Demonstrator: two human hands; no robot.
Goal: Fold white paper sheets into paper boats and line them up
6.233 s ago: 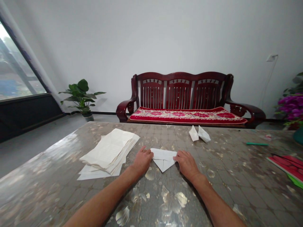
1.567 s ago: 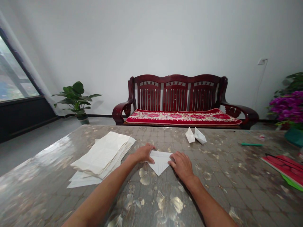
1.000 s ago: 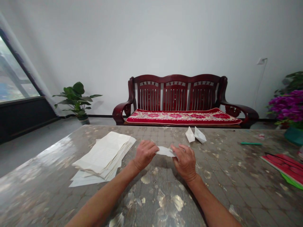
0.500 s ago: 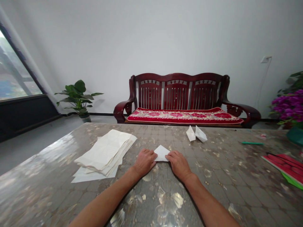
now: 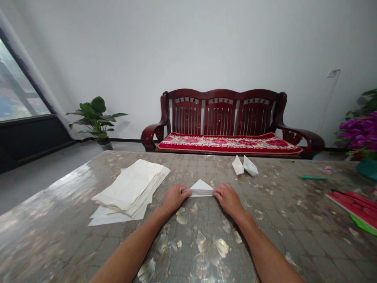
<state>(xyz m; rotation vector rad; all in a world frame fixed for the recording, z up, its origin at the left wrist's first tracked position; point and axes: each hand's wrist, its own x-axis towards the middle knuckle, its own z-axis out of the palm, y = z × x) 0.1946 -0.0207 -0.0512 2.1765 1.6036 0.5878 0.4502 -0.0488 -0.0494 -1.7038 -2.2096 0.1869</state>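
From here, fingers of the left hand and right hand hide the ends of the folded paper. That pinkish scrap is too small to make out; the purple flowers get cut off rightward, and outside the window everything's blurred.

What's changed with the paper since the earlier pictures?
The folded white paper has been turned: its point, which faced the person, now faces the wooden sofa, and a band shows along its near edge. The left hand's grip and right hand's grip are at its two ends, neither let go in any picture. The paper stack, two pointed folded papers and green pen stayed put.
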